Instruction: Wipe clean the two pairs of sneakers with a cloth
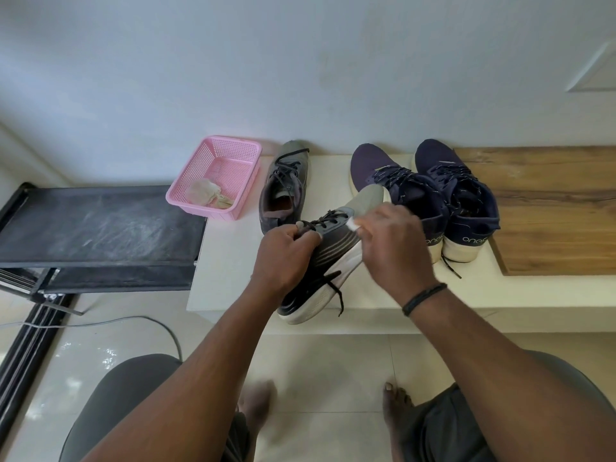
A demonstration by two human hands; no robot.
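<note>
My left hand [283, 258] grips a grey and black sneaker [336, 258] by its laced top, holding it tilted over the front of the white ledge [226, 268]. My right hand [396, 245] pinches a small white cloth [352, 225] against the sneaker's side near the toe. Its grey partner [286, 185] stands on the ledge behind. Two navy sneakers [393, 181] [463, 198] with white soles stand side by side to the right, toes toward the wall.
A pink plastic basket [230, 151] with a crumpled cloth [206, 193] in it sits at the ledge's back left. A black rack [100, 225] stands to the left and a wooden board [553, 208] lies to the right. A grey cable [140, 320] crosses the tiled floor.
</note>
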